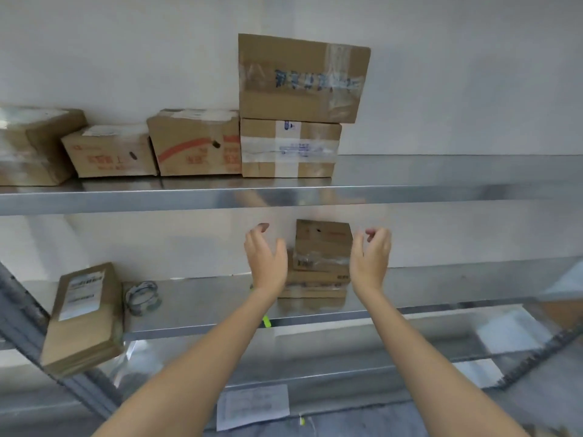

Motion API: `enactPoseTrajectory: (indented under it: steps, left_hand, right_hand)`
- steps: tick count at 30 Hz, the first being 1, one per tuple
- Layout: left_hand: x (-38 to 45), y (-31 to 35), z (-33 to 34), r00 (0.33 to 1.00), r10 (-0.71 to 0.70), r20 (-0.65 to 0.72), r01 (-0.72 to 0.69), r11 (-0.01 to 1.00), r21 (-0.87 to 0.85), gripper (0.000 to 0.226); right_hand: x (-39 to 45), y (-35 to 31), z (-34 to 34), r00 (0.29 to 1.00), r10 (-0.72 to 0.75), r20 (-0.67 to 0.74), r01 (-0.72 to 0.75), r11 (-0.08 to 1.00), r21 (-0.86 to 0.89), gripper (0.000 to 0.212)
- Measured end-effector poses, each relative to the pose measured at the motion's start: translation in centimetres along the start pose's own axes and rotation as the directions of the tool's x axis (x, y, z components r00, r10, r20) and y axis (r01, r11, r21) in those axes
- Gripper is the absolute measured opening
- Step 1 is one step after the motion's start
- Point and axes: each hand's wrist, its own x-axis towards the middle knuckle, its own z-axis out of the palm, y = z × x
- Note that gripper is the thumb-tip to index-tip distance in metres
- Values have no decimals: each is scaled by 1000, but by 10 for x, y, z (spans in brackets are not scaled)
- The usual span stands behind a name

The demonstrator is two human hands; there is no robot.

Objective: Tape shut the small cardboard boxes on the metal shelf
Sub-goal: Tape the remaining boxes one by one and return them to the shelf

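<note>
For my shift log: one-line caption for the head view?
Both hands, left hand and right hand, flank small box on middle shelf.

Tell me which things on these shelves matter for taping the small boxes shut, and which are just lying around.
For the job:
small box stack between both hands
tape roll
left hand, right hand, both empty
flat box at the shelf's left end

Lying about:
boxes on upper shelf, seemingly already taped
paper sheet below

Left hand [265,257], right hand [372,257] flank small box [323,244] atop stack, middle shelf [410,298]; fingers loosely curled, empty.
</note>
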Motion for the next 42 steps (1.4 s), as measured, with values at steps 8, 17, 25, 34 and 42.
enactPoseTrajectory:
  steps: [8, 17, 25, 34, 42]
  left_hand:
    - [29, -2, 30, 693, -431, 578, 467, 879, 97, 63]
    - [54, -22, 52, 619, -435, 654, 500, 860, 99, 59]
    - [82, -72, -12, 722, -468, 509, 632, 746, -209, 43]
    - [48, -143, -149, 820, -550, 157, 571, 772, -279, 36]
    - [21, -185, -175, 756, -635, 157, 654, 732, -191, 35]
  right_hand:
    - [21, 39, 25, 687, 598, 413, -627, 775, -78, 69]
    - [13, 55, 48, 819, 449, 357, -477, 879, -11, 43]
    - [-57, 1, 104, 929, 302, 215, -328, 940, 97, 35]
    - [-175, -47, 190, 825, 335, 456, -459, 867, 193, 27]
    - [-223, -39, 210, 735, 469, 489, -569, 819, 69, 51]
